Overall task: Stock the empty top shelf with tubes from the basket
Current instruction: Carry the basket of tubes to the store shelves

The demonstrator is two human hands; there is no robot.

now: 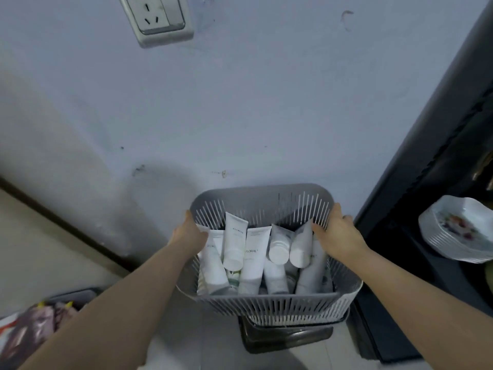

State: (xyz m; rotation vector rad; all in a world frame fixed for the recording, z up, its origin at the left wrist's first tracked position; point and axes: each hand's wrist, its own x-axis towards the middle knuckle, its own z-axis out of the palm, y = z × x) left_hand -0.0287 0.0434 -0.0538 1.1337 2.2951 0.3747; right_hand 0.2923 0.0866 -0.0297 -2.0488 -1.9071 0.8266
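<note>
One wall [266,102]: pale blue and scuffed, it fills the far side of the view.
Cabinet [416,182]: dark, along the right edge, against the wall.
Basket [266,303]: grey with slotted sides, held up in the middle near the wall, between both hands.
Bin [285,340]: dark, on the floor under the basket.
Plates [458,233]: white ribbed stack with a flower pattern, inside the cabinet at right.
Left hand [188,235]: grips the basket's left rim, fingers curled inside.
Right hand [338,235]: grips the right rim, fingers curled over it.
Tubes [234,241]: white, several, some marked FLORAL, heaped in the basket.
Socket [157,17]: on the wall, far left.
</note>
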